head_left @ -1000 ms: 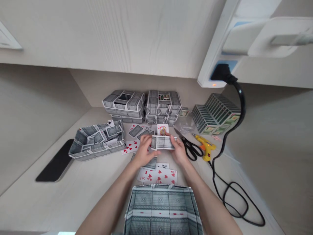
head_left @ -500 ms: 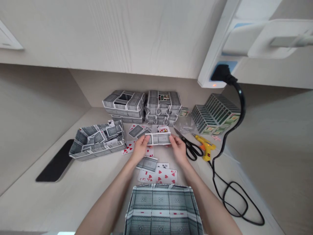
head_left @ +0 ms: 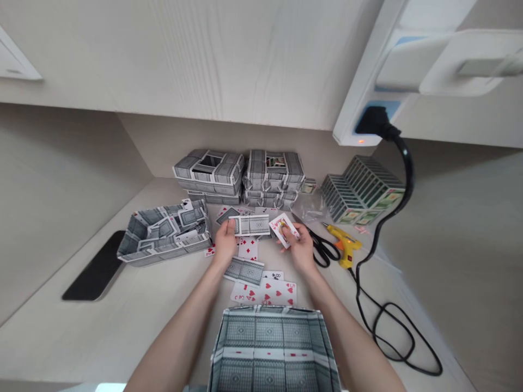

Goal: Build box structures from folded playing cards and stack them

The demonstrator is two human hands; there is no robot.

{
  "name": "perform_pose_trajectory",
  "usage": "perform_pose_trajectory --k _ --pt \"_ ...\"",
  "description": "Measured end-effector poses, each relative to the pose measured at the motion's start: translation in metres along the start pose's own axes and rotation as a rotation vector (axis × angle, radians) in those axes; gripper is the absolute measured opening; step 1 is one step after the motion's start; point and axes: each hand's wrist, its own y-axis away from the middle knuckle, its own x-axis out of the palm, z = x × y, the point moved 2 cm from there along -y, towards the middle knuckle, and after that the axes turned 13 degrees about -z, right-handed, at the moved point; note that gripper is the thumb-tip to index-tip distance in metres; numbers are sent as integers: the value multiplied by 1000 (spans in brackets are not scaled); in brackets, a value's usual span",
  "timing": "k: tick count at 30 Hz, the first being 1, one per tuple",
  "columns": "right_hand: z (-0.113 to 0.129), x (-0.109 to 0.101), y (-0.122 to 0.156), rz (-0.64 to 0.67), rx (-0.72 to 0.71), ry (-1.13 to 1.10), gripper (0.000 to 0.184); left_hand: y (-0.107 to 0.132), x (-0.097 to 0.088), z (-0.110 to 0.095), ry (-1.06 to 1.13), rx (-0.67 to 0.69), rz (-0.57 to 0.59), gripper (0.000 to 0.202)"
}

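My left hand (head_left: 225, 243) pinches the left end of a strip of joined playing cards (head_left: 250, 224), grey backs toward me, held level above the desk. My right hand (head_left: 297, 243) is closed on a single face card with red hearts (head_left: 283, 228), tilted beside the strip's right end and apart from it. Loose cards (head_left: 265, 292) lie face up and face down on the desk below both hands. A card-covered box (head_left: 273, 348) stands open between my forearms at the near edge.
Stacked card boxes (head_left: 240, 177) sit at the back, an open card tray (head_left: 164, 234) at left, a black pad (head_left: 93, 267) far left. Scissors (head_left: 321, 247), a yellow glue gun (head_left: 343, 242) with its black cable (head_left: 388, 326), and a row of card packs (head_left: 359, 190) lie right.
My right hand let go of the strip's right end and now holds a single hearts face card. The left hand carried the strip slightly left.
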Motion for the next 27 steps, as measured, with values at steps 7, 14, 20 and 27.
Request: perform_pose_trajectory --k 7,14,20,27 --pt "-1 2 3 60 3 8 38 -5 -2 8 -15 -19 -5 40" --pt "-2 2 2 34 12 8 38 -6 -2 11 -4 29 2 39" --pt "-4 7 7 104 21 49 37 -5 -2 7 -7 5 -16 42" --pt "1 -1 -1 -29 -22 -18 35 -8 -4 10 -35 2 -23 40"
